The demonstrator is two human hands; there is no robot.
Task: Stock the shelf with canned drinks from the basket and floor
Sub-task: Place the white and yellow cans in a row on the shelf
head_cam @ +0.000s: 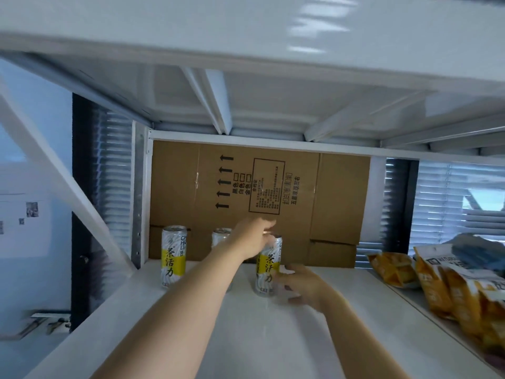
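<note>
nearest can [269,269] upright on the white shelf [246,337]
your left hand [252,237] grips its top rim; your right hand [303,285], blurred, sits with loose, uncurled fingers just beside its lower half. a far-left can [174,255] and a middle can [220,237] stand left of it, before a cardboard box [338,201].

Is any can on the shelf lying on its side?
No, all three stand upright: the left can, the middle can and the right can.
</note>
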